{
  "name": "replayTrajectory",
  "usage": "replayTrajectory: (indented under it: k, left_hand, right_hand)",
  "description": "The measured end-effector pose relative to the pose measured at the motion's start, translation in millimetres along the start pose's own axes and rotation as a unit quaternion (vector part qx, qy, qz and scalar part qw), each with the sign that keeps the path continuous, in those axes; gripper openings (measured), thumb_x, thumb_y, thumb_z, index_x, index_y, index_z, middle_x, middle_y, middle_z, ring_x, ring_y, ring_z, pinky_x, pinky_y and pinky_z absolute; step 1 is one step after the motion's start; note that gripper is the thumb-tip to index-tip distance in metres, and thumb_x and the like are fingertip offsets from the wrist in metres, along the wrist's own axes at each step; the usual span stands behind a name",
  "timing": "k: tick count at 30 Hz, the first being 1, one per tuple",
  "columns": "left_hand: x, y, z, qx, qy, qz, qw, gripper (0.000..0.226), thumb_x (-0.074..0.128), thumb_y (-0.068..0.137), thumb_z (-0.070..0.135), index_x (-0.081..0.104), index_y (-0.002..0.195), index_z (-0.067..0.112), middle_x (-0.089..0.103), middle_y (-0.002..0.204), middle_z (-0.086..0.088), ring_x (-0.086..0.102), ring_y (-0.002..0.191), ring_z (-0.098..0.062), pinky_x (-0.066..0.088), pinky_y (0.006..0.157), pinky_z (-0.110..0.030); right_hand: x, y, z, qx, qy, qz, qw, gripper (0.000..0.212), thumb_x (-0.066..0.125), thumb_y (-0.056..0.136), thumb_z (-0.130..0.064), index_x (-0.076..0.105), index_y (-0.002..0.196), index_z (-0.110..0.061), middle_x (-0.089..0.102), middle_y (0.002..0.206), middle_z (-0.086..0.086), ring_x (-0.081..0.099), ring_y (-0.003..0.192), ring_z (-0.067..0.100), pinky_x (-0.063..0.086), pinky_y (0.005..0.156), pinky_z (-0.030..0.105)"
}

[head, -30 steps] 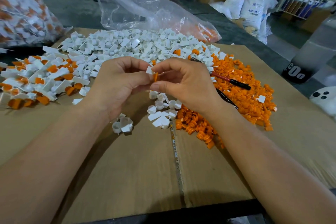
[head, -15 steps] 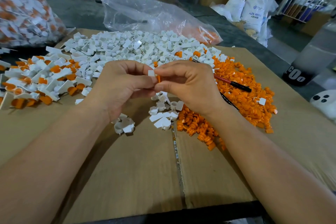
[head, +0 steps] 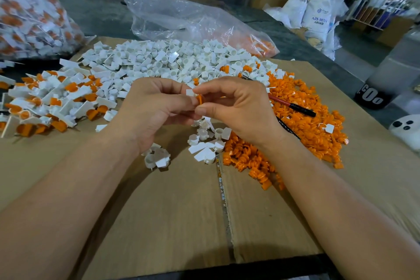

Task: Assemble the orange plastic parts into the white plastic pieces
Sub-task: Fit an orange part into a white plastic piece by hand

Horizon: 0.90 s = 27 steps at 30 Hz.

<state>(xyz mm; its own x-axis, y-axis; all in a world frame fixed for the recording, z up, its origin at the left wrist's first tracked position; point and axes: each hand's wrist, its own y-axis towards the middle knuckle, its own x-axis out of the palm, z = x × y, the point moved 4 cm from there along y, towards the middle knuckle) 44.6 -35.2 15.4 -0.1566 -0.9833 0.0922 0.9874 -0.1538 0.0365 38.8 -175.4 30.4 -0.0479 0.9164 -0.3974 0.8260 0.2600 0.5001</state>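
The left hand pinched a white piece and the right hand pinched an orange part against it. Both were raised over the desk, probably to press the two together. The orange heap lay right, the white heap ahead and the finished heap left, each seemingly within reach.

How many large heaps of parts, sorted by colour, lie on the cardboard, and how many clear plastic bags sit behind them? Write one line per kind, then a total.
All-white heap: 1
All-orange heap: 1
Mixed white-and-orange heap: 1
Clear bags, one at the left and one at the centre back: 2
Total: 5
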Motion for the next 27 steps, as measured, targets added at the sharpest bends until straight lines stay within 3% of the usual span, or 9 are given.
replayTrajectory:
  k: [4,9,17,25,27]
  left_hand:
    - [-0.4,-1.0,1.1,-0.019,-0.004,0.014,1.0,0.012,0.07,0.062,0.002,0.06,0.067,0.007,0.063,0.05,-0.002,0.061,0.045,-0.01,0.041,0.037,-0.014]
    - [-4.1,0.9,-0.2,-0.057,0.011,0.035,0.998,0.013,0.071,0.061,0.007,0.059,0.067,0.009,0.051,0.04,0.007,0.04,0.031,-0.005,0.019,0.031,-0.009]
    - [-0.8,-1.3,2.8,-0.057,0.02,0.004,0.998,0.02,0.071,0.05,0.016,0.059,0.065,0.01,0.052,0.041,0.007,0.038,0.032,-0.005,0.018,0.031,-0.01]
    - [-0.9,-1.2,2.9,-0.027,0.025,0.017,0.999,0.025,0.074,0.045,0.02,0.061,0.064,0.011,0.054,0.046,0.005,0.042,0.034,-0.006,0.022,0.031,-0.011]
    - [-1.1,-1.4,3.2,-0.001,0.034,0.025,0.999,0.019,0.076,0.052,0.014,0.062,0.064,0.01,0.056,0.046,0.003,0.046,0.036,-0.006,0.024,0.032,-0.01]
  right_hand:
    - [-0.4,1.4,2.2,0.025,0.02,-0.023,0.999,0.048,0.073,0.069,0.006,0.059,0.106,-0.022,0.064,0.089,-0.008,0.065,0.084,0.006,0.054,0.081,0.025]
    - [0.4,1.7,4.3,0.033,0.006,-0.038,0.999,0.051,0.068,0.072,0.011,0.057,0.103,-0.028,0.062,0.09,-0.009,0.063,0.085,0.006,0.052,0.081,0.019]
    - [1.1,1.7,3.1,0.038,-0.01,-0.044,0.998,0.032,0.071,0.074,0.002,0.065,0.102,-0.013,0.064,0.083,-0.012,0.063,0.078,0.001,0.053,0.078,0.02]
    - [0.0,1.6,3.0,0.024,-0.007,-0.043,0.999,0.038,0.071,0.072,0.007,0.062,0.096,-0.02,0.064,0.083,-0.009,0.064,0.077,0.004,0.054,0.077,0.02]
    - [-0.8,1.7,2.8,0.029,0.003,-0.037,0.999,0.039,0.073,0.07,0.005,0.061,0.095,-0.023,0.064,0.085,-0.01,0.065,0.078,0.004,0.054,0.077,0.02]
